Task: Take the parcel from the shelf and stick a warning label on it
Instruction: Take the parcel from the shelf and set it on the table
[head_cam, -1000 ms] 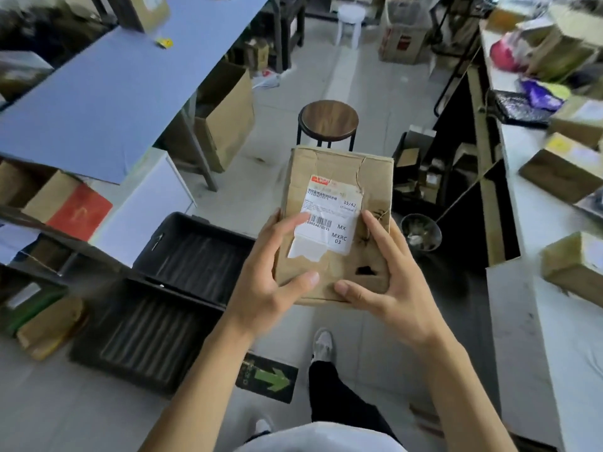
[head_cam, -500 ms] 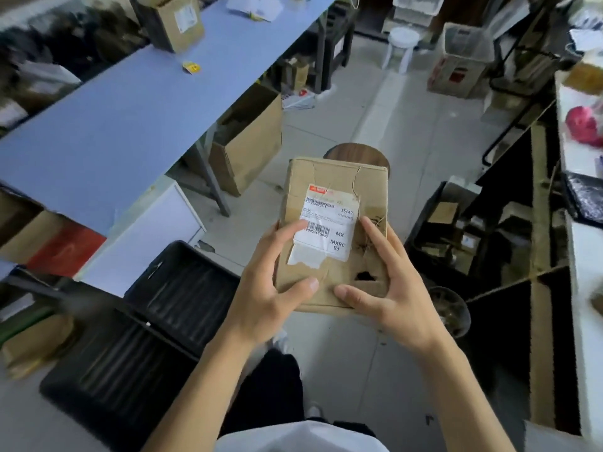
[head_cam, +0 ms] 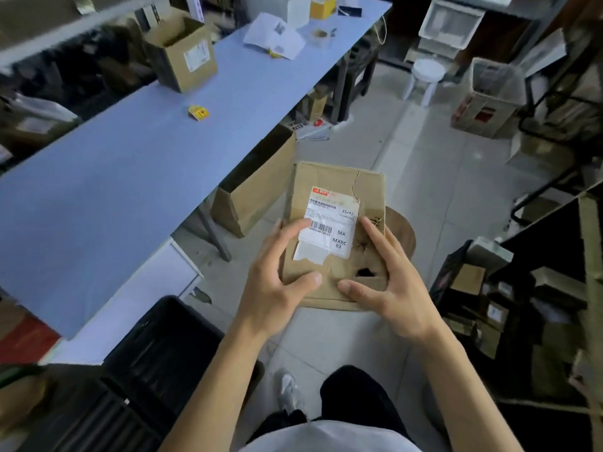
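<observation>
A worn brown cardboard parcel [head_cam: 336, 177] with a white shipping label and a hole near its lower edge is held in front of me, above the floor. My left hand [head_cam: 277, 288] grips its lower left side, thumb on the front. My right hand [head_cam: 388, 282] grips its lower right side, thumb under the hole. A small yellow warning label [head_cam: 199, 112] lies on the long blue table [head_cam: 114, 177] to my left, well apart from the parcel.
An open cardboard box [head_cam: 182, 57] and loose papers [head_cam: 274, 39] sit farther along the table. Below it stand an open carton [head_cam: 257, 190] and black crates [head_cam: 156, 347]. A round stool [head_cam: 403, 233] is behind the parcel. Dark shelving [head_cam: 535, 288] fills the right.
My view has swung left and up the aisle toward the blue table; the white shelf on the right has left the frame. Both hands keep the same grip on the parcel.
</observation>
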A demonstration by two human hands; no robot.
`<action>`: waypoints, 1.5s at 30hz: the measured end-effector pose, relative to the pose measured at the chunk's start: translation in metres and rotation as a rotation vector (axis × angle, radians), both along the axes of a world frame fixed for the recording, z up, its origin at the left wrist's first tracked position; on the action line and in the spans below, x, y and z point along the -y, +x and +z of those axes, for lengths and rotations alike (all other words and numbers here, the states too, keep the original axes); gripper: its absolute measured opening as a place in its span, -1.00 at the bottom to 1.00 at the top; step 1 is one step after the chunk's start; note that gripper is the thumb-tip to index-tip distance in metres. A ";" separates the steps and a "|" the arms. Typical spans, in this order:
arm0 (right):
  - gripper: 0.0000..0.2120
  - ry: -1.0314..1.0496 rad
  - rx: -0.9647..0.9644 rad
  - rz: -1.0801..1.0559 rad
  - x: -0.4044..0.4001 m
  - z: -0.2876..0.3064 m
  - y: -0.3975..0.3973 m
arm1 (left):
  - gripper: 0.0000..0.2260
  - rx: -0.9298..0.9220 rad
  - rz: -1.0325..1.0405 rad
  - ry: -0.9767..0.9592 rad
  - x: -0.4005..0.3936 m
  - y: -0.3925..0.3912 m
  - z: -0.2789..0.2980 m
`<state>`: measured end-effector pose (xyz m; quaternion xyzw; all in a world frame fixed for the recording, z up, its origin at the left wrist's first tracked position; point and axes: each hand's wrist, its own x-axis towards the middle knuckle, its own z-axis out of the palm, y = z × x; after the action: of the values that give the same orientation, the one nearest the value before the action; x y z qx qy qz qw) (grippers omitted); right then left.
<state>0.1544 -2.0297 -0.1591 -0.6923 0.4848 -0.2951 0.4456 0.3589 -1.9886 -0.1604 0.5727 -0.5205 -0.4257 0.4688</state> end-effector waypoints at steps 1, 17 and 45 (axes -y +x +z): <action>-0.05 0.007 0.015 0.000 0.016 0.000 0.003 | -0.38 0.014 0.005 -0.002 0.017 0.003 0.001; -0.07 0.030 0.026 0.296 0.345 -0.009 0.079 | -0.37 -0.062 0.326 0.001 0.282 0.050 -0.004; -0.11 -0.014 -0.178 1.088 0.677 -0.030 0.393 | -0.33 -0.122 1.037 0.014 0.520 0.234 -0.053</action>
<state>0.5470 -2.7071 -0.1895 -0.8682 0.0912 0.0343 0.4866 0.5930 -2.5089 -0.2137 0.7325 -0.1374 -0.1737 0.6437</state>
